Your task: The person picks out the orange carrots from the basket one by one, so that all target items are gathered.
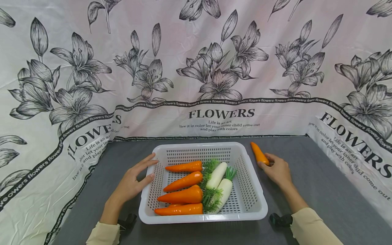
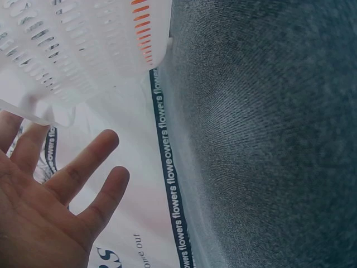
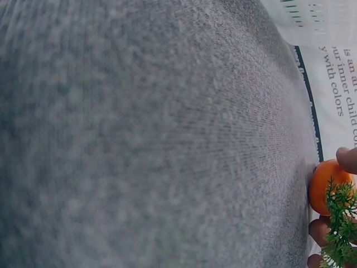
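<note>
To the right of the white basket (image 1: 203, 220), my right hand (image 1: 279, 170) grips an orange carrot (image 1: 259, 153) near its leafy end. In the right wrist view the carrot's round top (image 3: 326, 187) and green leaves (image 3: 341, 223) sit between thumb and fingers. My left hand (image 1: 131, 182) touches the basket's left rim, its fingers spread and fairly straight, as the left wrist view of that hand (image 2: 50, 206) also shows. Inside the basket lie several orange carrots (image 1: 182, 195) with green tops, pointing left. Two white radishes (image 1: 216, 176) rest on their right, partly over the leaves.
A dark grey cloth (image 1: 321, 177) covers the table. Behind and at both sides hangs a white fabric (image 1: 220, 119) printed with flowers and lettering. Dark wrist devices (image 1: 280, 220) sit near both sleeves.
</note>
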Action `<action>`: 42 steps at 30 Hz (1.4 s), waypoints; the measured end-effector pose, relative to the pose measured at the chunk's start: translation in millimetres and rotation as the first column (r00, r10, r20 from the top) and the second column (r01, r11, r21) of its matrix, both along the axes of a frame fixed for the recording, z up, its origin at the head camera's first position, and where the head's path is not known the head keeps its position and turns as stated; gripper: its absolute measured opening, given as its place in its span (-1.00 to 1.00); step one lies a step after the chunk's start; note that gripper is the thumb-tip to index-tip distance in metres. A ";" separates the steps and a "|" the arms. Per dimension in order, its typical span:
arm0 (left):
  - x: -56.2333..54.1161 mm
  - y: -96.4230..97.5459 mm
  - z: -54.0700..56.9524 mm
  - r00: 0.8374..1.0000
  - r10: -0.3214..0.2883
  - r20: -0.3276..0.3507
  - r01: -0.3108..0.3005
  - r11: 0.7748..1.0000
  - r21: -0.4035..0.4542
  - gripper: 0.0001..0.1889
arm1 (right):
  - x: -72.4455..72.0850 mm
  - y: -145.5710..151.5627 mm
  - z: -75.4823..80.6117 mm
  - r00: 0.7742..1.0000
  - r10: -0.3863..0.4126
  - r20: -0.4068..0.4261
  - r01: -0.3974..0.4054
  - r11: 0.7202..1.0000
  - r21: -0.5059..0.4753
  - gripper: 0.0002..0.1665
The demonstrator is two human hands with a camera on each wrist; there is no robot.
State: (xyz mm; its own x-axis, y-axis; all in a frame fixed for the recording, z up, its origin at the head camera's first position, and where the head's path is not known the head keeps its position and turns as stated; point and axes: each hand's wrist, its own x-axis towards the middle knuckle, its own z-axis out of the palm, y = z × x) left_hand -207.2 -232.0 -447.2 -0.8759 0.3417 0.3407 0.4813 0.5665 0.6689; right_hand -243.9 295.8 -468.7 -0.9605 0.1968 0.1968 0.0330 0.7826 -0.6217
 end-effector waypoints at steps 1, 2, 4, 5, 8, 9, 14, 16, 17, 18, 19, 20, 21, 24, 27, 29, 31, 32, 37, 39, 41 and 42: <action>0.1 0.0 0.0 1.000 0.001 0.001 -0.001 1.000 0.001 -0.50 | -0.3 0.0 0.0 1.000 0.002 0.004 -0.002 1.000 -0.006 -0.27; 0.1 -0.2 0.0 1.000 0.002 0.001 -0.002 1.000 0.002 -0.50 | -0.4 -0.1 0.1 1.000 0.003 0.007 -0.003 1.000 -0.009 -0.26; 0.3 -0.4 0.2 1.000 0.002 0.002 -0.002 1.000 0.004 -0.50 | -1.0 0.0 0.1 1.000 0.005 0.010 -0.005 1.000 -0.017 -0.24; 0.4 -0.6 0.1 1.000 0.002 0.002 -0.002 1.000 0.004 -0.50 | -1.1 0.1 0.2 1.000 0.005 0.012 -0.005 1.000 -0.019 -0.23; 0.6 -0.9 0.0 1.000 0.000 0.003 0.000 1.000 0.007 -0.50 | -1.1 0.5 1.2 1.000 0.007 0.007 -0.007 1.000 -0.019 -0.22; 0.6 -1.0 -0.2 1.000 0.000 0.003 0.000 1.000 0.007 -0.50 | -1.2 0.7 1.7 1.000 0.008 0.005 -0.008 1.000 -0.019 -0.21; 1.0 -1.6 -0.6 1.000 0.001 0.006 -0.001 1.000 0.010 -0.50 | -1.0 0.9 6.7 1.000 0.016 0.006 -0.016 1.000 -0.016 -0.20; 1.4 -2.0 -0.5 1.000 0.001 0.006 -0.001 1.000 0.014 -0.50 | -0.8 0.7 10.2 1.000 0.018 0.000 -0.018 1.000 -0.010 -0.21; 1.5 -2.1 -0.4 1.000 0.001 0.005 -0.001 1.000 0.015 -0.50 | -0.6 0.8 12.1 1.000 0.019 -0.005 -0.019 1.000 -0.007 -0.22; 1.6 -2.2 -0.2 1.000 0.001 0.005 -0.001 1.000 0.016 -0.50 | -0.4 1.0 14.1 1.000 0.021 -0.014 -0.021 1.000 0.000 -0.23; 1.8 -2.2 -0.1 1.000 0.001 0.005 -0.001 1.000 0.015 -0.50 | -0.5 1.4 16.2 0.999 0.023 -0.024 -0.023 1.000 0.007 -0.24; 1.8 -2.3 -0.1 1.000 0.002 0.004 -0.002 1.000 0.014 -0.50 | -0.3 1.9 18.4 0.999 0.024 -0.034 -0.024 1.000 0.016 -0.24; 1.8 -2.3 -0.1 1.000 0.003 0.004 -0.003 1.000 0.013 -0.50 | -0.3 2.5 20.7 0.999 0.026 -0.045 -0.025 0.999 0.023 -0.24; 1.6 -2.4 -0.3 1.000 0.007 0.005 -0.007 1.000 0.007 -0.50 | 0.1 3.7 29.7 0.996 0.040 -0.079 -0.037 0.999 0.035 -0.23; 1.5 -2.3 -0.2 1.000 0.008 0.006 -0.008 1.000 0.006 -0.50 | -0.2 3.8 41.2 0.991 0.074 -0.112 -0.070 0.997 0.037 -0.24; 1.6 -2.0 0.1 1.000 0.006 0.008 -0.006 1.000 0.007 -0.50 | -0.8 2.8 50.7 0.983 0.114 -0.142 -0.110 0.993 0.037 -0.26; 1.3 -1.6 0.5 1.000 0.004 0.010 -0.004 1.000 0.007 -0.50 | -2.4 1.0 61.0 0.971 0.165 -0.172 -0.159 0.986 0.050 -0.28; 1.2 -1.5 0.6 1.000 0.002 0.010 -0.002 1.000 0.007 -0.50 | -3.4 -0.4 66.6 0.963 0.192 -0.187 -0.184 0.981 0.060 -0.29; 0.3 -0.8 0.3 1.000 0.001 0.013 -0.001 1.000 0.008 -0.50 | -8.9 -12.8 97.2 0.921 0.307 -0.240 -0.292 0.952 0.098 -0.34; 0.1 -0.5 0.1 1.000 0.002 0.013 -0.003 1.000 0.009 -0.50 | -10.9 -20.4 108.7 0.911 0.339 -0.236 -0.325 0.941 0.096 -0.34; 0.0 -0.3 -0.1 1.000 0.002 0.013 -0.002 1.000 0.008 -0.50 | -13.2 -29.1 118.9 0.901 0.372 -0.225 -0.358 0.928 0.100 -0.34; 0.0 -0.2 -0.1 1.000 0.001 0.014 -0.002 1.000 0.009 -0.50 | -14.3 -34.0 123.5 0.895 0.389 -0.218 -0.375 0.921 0.106 -0.34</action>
State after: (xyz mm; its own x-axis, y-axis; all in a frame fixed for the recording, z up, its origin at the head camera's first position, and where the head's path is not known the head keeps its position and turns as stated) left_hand -207.2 -232.2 -447.3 -0.8810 0.3375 0.3316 0.4712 0.5615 0.6803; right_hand -258.2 261.8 -345.1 -0.8858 -0.1954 0.4208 -0.4142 0.7418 -0.5274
